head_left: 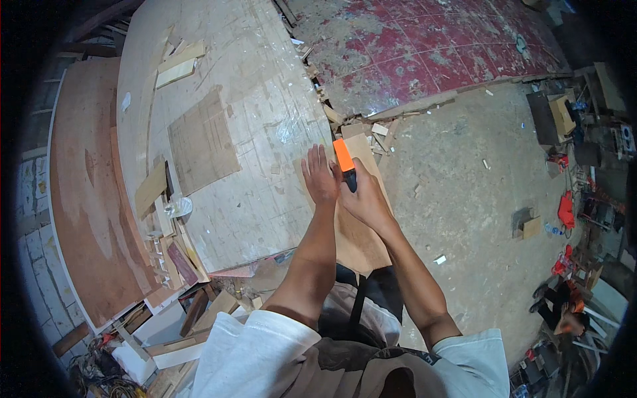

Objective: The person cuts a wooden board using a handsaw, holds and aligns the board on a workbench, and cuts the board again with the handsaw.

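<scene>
A long tan wooden board (359, 240) lies in front of me along the right edge of the pale work table, its near end close to my body. My left hand (321, 178) rests flat at the board's left side, fingers stretched forward. Beside it, my right hand (366, 200) is wrapped round the black handle of an orange-and-black hand tool (343, 154). The tool's orange part points away from me above the board. Its working end is too hidden to tell its exact kind.
On the pale table (265, 212) lie a flat brown sheet (204, 140) and wood offcuts (178, 71). A brown panel (93, 192) stands far left. Scraps (379, 130) lie beyond the board. At right, a person (564, 308) is near clutter; concrete floor (458, 179) lies between.
</scene>
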The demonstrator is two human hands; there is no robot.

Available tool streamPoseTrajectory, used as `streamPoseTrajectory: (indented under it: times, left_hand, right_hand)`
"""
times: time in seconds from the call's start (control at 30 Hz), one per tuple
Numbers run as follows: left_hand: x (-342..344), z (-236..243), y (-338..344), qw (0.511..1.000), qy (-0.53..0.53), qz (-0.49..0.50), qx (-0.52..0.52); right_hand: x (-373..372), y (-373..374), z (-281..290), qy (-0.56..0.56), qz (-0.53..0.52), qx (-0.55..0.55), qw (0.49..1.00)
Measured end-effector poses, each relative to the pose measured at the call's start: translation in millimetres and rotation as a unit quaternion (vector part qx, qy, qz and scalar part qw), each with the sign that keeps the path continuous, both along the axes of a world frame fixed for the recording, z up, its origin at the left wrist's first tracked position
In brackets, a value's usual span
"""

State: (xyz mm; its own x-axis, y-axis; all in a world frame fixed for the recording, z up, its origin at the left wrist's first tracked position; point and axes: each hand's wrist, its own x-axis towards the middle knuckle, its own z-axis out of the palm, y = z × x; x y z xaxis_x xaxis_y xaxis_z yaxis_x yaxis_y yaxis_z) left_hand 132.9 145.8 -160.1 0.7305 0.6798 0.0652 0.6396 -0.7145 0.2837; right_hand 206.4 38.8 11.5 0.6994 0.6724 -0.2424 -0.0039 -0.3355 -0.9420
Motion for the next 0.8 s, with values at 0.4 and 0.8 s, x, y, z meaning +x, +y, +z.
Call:
streamPoseTrajectory:
  times: [0.4, 0.8]
  left_hand:
    - [-3, 0, 5, 1.000, -0.025, 0.005, 0.003]
    - [-9, -18, 6, 0.999, 0.013, 0.001, 0.031]
  right_hand:
    - [-34, -68, 173, 0.137, 0.036, -0.021, 0.990]
    - [12, 2, 98, 0.097, -0.001, 0.006, 0.995]
